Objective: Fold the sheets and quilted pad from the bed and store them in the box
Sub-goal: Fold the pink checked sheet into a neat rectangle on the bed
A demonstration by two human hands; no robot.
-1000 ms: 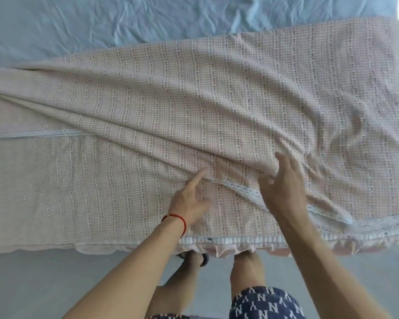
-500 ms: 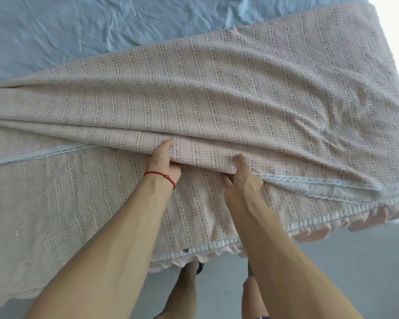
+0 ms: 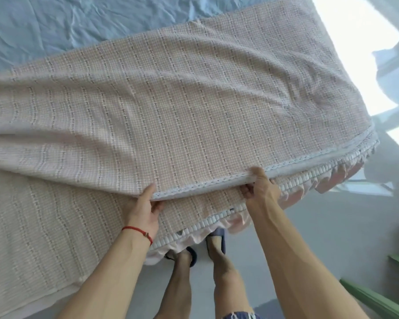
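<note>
Two hands: our left hand (image 3: 145, 209) and right hand (image 3: 259, 188) both pinch the lace-trimmed edge (image 3: 203, 185) of the pink checked sheet (image 3: 171, 116), thumbs on top and fingers tucked under it.
Left hand: it grips the edge at its left end, close to the ruffled hem (image 3: 219, 218); a red cord (image 3: 137, 231) circles the wrist.
Right hand: it grips the same edge further right, a little farther from us, fingers curled under the trim.
Sheet: it lies doubled across the bed, the top layer drawn toward us over the lower layer (image 3: 44, 222), which shows left of our left hand.
Blue sheet (image 3: 67, 24): it lies flat on the bed beyond the far edge of the pink sheet.
Feet: our slippered feet (image 3: 203, 245) stand on the grey floor (image 3: 320, 226) just below the ruffled hem.
Box: not in view.
Quilted pad: we cannot tell it apart in this view.
Step in hand: we judge this to be a first lengthwise fold of the pink sheet, its lace edge being brought down to meet the hem.
Next move: it likely calls for laying the held edge level with the ruffled hem, then smoothing the slack ridges that run left from our hands.
Progress: early; nothing looks fully folded or stored.
</note>
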